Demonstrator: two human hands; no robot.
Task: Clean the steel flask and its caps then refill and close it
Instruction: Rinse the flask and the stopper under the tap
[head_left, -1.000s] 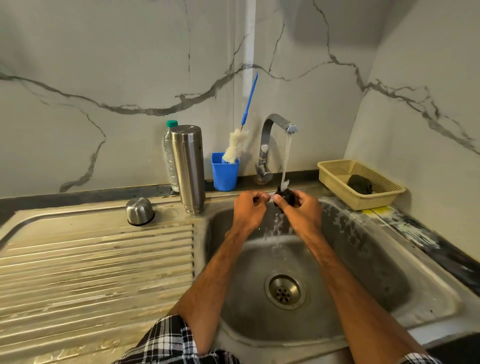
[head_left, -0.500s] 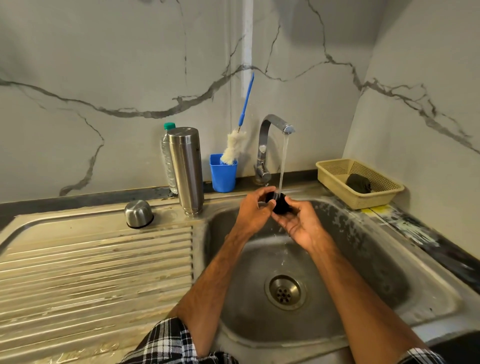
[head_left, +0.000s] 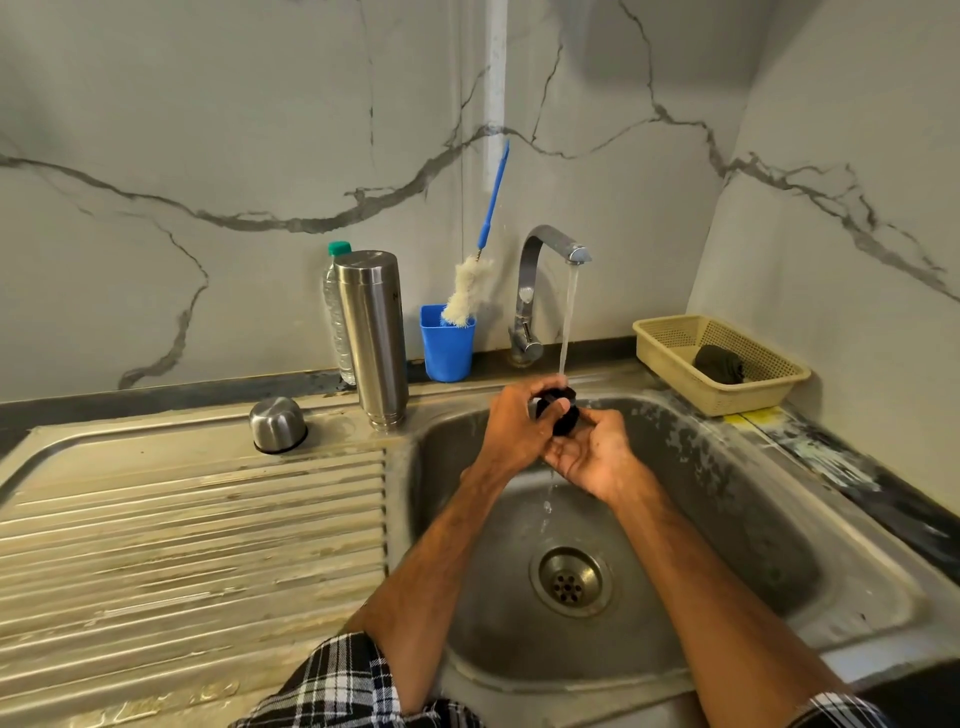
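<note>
Both hands meet over the sink basin (head_left: 727, 525) under the running tap (head_left: 545, 249). Between them is a small black inner cap (head_left: 563, 415). My left hand (head_left: 514, 431) grips it from the left with the thumb on top, and my right hand (head_left: 597, 452) cups it from below, palm up. Water streams onto the cap and drips down between the hands. The steel flask (head_left: 371, 332) stands upside down on the drainboard at the sink's back left corner. Its domed steel outer cap (head_left: 277, 423) sits on the drainboard further left.
A clear plastic bottle (head_left: 335, 312) with a green lid stands behind the flask. A blue cup (head_left: 448, 345) holds a bottle brush (head_left: 470, 288) by the wall. A yellow basket (head_left: 670, 343) with a dark scrubber (head_left: 719, 364) sits at the right. The ribbed drainboard (head_left: 182, 545) spreads left.
The hands have dropped slightly and closed around the black cap. My right hand has turned palm up beneath it while my left hand came over it.
</note>
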